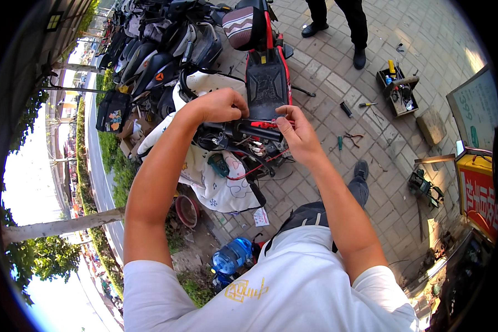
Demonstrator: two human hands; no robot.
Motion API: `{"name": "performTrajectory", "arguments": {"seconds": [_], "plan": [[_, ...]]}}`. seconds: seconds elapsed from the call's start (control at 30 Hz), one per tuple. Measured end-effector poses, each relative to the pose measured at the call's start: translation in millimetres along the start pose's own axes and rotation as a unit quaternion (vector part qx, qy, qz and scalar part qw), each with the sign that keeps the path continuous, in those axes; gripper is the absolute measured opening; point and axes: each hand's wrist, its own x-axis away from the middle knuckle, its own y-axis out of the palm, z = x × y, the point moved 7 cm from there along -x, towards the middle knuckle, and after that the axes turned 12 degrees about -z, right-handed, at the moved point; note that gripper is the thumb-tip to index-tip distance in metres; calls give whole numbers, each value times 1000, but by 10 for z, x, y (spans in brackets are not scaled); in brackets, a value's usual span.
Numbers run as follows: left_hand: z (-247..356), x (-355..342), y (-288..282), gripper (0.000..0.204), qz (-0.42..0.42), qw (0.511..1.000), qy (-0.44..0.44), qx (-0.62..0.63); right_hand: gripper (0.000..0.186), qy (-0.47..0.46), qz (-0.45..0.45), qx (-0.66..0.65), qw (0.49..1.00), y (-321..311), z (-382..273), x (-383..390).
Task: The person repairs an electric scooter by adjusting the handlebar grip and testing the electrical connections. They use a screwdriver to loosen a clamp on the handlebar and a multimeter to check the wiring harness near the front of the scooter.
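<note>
My left hand (224, 105), fingers curled, grip I can't tell, sits by one end of a thin dark strand (258, 120) running straight above a smooth black tube (263, 133) to my pinching right hand (299, 134).

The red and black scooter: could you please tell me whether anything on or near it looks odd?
Yes: wires with white connectors lie exposed by the black handlebar grip; such wiring is usually enclosed. A green-handled tool and reddish-handled pliers lie loose on grey paving, outside the dark toolbox.
</note>
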Motion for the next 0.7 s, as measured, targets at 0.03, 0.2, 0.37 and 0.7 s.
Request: {"name": "performTrajectory", "arguments": {"seconds": [0.03, 0.2, 0.37, 0.7], "plan": [[4, -3, -2, 29, 1, 1000, -5, -10, 25, 38, -5, -16, 999, -10, 69, -18], [46, 2, -12, 28, 0, 999, -21, -29, 25, 15, -5, 5, 1000, 22, -42, 43], [45, -3, -20, 28, 3, 999, -17, -42, 26, 58, -13, -104, 993, 42, 119, -14], [110, -23, -20, 27, -17, 998, -23, -52, 23, 32, 12, -96, 995, 8, 136, -45]]}}
